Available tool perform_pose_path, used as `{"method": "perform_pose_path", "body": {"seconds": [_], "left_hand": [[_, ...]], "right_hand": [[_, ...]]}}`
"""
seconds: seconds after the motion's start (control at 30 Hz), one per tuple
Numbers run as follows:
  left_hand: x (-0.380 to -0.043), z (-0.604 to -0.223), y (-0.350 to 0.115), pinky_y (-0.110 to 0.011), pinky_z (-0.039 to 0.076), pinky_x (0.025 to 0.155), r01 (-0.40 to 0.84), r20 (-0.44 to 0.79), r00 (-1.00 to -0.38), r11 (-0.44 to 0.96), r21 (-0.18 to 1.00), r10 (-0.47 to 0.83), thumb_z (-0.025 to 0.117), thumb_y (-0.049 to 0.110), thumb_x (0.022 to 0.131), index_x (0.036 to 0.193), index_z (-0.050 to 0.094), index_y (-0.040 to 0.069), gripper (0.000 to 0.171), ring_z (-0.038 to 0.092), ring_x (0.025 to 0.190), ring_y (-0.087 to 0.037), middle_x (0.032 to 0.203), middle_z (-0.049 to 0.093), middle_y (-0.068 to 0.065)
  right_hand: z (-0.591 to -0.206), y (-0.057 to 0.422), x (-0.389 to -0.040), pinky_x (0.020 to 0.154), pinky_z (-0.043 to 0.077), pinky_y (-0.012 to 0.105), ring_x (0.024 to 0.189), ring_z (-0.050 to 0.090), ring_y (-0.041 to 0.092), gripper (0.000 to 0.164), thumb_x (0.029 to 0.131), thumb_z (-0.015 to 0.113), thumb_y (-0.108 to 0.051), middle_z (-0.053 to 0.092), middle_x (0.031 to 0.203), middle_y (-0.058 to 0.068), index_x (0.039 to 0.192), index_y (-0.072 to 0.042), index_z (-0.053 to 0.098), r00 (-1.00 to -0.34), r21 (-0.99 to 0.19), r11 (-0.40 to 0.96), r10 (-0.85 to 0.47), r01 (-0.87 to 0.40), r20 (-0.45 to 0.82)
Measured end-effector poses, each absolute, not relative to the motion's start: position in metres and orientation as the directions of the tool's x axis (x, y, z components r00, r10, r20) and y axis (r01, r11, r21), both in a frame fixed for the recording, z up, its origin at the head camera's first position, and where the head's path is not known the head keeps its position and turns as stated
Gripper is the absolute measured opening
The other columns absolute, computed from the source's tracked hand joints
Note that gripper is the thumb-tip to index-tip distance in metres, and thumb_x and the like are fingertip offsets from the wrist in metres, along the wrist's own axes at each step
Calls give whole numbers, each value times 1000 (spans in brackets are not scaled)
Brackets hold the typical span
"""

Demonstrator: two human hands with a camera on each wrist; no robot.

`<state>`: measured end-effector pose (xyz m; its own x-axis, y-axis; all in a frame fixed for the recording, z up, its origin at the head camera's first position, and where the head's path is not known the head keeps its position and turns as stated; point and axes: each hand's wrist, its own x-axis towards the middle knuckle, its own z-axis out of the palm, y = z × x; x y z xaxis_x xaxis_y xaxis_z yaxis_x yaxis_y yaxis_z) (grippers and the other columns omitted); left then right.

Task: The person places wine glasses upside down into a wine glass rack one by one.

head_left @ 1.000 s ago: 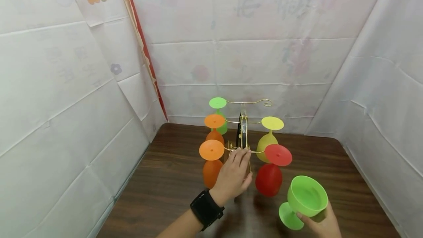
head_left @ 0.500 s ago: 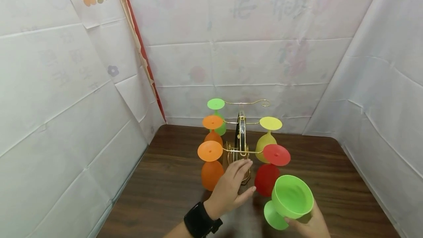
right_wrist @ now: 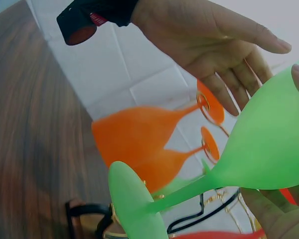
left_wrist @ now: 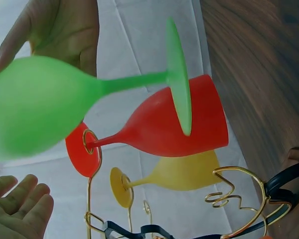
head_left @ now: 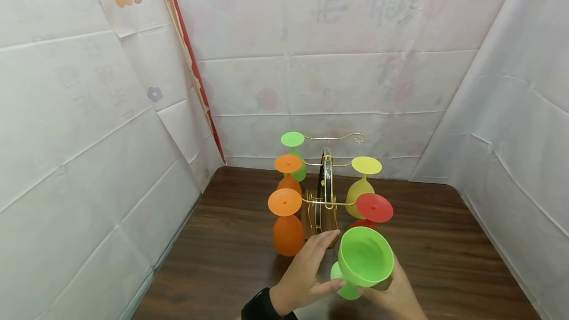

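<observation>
My right hand (head_left: 395, 293) holds a green wine glass (head_left: 366, 256) by its bowl, thumb on the near side. The glass is tilted, mouth toward the head camera. Just left of it is my left hand (head_left: 304, 275), fingers extended and thumb apart, holding nothing. In the right wrist view the left fingers (right_wrist: 234, 82) lie close to the bowl; whether they touch cannot be told. Behind both hands stands a gold and black wire glass rack (head_left: 327, 204). A red glass (head_left: 375, 208) hangs upside down at its front right, partly hidden by the green one.
An orange glass (head_left: 288, 235) hangs front left on the rack, with another orange glass (head_left: 288, 163) and a green glass (head_left: 292, 139) behind. A yellow glass (head_left: 361, 196) hangs mid right. At back right a bare hook (head_left: 359, 138) sticks out. White sheeting (head_left: 355, 78) encloses the dark wooden table (head_left: 222, 246).
The right hand has carried the green glass leftward, in front of the rack. The left hand has come off the rack's front and drawn back toward the person, beside the glass.
</observation>
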<state>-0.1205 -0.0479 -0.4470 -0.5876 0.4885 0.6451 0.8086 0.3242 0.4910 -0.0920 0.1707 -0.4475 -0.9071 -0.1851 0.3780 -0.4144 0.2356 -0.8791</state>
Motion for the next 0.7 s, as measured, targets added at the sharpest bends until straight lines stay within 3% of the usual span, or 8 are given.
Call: {"method": "perform_pose_path", "body": {"seconds": [0.2,0.4,0.57,0.7], "left_hand": [[-118,-443,-49,-41,43,99,771,618,-629,278,573,471,57,45,91,149,23,11,75,43,126,-20,145,37,-6],[-115,-443,-47,-38,45,96,733,603,-664,223,643,443,65,43,86,149,23,14,81,45,123,-19,142,41,-4],[-110,-441,-47,-38,42,100,621,516,-731,123,774,447,71,41,82,149,21,18,86,45,124,-17,143,40,-1],[-106,-439,-49,-38,39,104,474,425,-780,-8,880,460,77,27,79,149,23,20,88,45,125,-17,143,41,2]], "right_hand": [[-442,159,-97,84,48,28,106,55,12,88,66,74,10,53,124,7,142,-3,31,-885,-889,152,-259,-432,386],[-440,153,-97,82,49,29,107,54,10,86,67,74,10,52,125,1,140,-2,32,-894,-912,117,-280,-393,349],[-443,152,-100,87,48,28,111,53,9,86,67,72,12,51,129,0,141,1,29,-837,-889,36,-356,-456,415],[-444,150,-99,87,49,29,110,54,12,84,69,71,11,52,128,3,141,1,30,-826,-904,-9,-402,-428,395]]}}
